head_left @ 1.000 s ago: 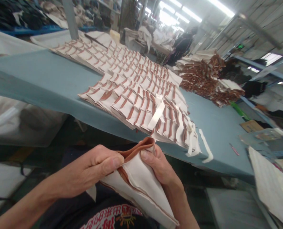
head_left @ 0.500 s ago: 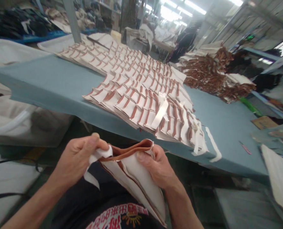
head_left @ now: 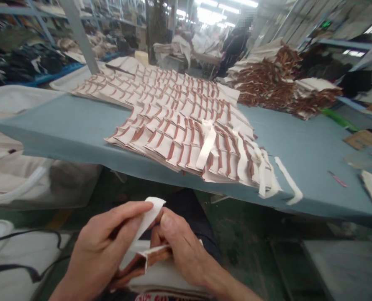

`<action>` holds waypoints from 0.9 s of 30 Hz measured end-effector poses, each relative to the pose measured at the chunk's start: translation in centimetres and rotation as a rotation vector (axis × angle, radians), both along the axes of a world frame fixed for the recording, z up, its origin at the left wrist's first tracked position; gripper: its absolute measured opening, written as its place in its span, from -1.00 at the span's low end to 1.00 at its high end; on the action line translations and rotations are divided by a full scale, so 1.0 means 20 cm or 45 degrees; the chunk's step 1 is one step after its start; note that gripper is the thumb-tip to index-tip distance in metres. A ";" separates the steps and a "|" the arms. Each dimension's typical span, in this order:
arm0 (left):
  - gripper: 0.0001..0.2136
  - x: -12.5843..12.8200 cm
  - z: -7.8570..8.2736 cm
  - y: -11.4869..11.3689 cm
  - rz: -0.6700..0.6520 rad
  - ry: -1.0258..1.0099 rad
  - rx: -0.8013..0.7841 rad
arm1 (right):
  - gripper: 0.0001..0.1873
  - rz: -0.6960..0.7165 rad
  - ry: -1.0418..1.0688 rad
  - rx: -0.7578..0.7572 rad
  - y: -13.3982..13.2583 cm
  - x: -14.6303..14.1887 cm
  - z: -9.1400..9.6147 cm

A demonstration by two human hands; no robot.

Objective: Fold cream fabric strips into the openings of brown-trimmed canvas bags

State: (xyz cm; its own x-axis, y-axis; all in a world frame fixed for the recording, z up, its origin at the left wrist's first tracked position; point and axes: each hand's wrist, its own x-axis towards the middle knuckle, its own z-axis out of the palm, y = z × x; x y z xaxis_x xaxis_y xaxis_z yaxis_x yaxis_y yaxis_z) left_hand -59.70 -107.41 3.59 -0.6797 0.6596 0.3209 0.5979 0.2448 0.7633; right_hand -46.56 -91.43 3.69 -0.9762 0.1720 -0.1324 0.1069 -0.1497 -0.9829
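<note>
My left hand [head_left: 102, 244] is closed on a white fabric strip [head_left: 154, 211], pinching it between thumb and fingers so that its end sticks up. Close beside it, my right hand [head_left: 187, 246] has its fingers curled over a cream fabric piece with brown edging [head_left: 167, 274]. Its thumb and forefinger come right up to the strip; whether they touch it I cannot tell. The folded piece lies low in front of my body, its brown opening gaping between both hands. Part of it is hidden by the hands and the lower picture edge.
Ahead stands a table with a blue-grey cover [head_left: 79, 121]. Overlapping rows of cream pieces with brown edges [head_left: 179, 138] lie on it, with loose white strips [head_left: 289, 182] and a small pink tool [head_left: 338, 179]. Behind are a brown-and-cream pile [head_left: 264, 79] and a person [head_left: 234, 44].
The fabric piece has come down and turned toward my body. My left hand has moved right with the strip, now raised, and my right hand has moved lower and left, closer to it.
</note>
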 end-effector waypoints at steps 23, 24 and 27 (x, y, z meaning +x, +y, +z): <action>-0.81 0.05 -0.05 0.06 -0.087 0.198 0.009 | -0.58 -0.605 0.078 -0.162 -0.04 -0.08 -0.15; -0.81 0.05 -0.06 0.06 -0.069 0.171 0.015 | -0.58 -0.621 0.077 -0.152 -0.03 -0.08 -0.15; -0.71 0.07 -0.07 0.02 0.082 0.158 -0.020 | -0.56 -0.677 0.091 -0.098 -0.01 -0.08 -0.15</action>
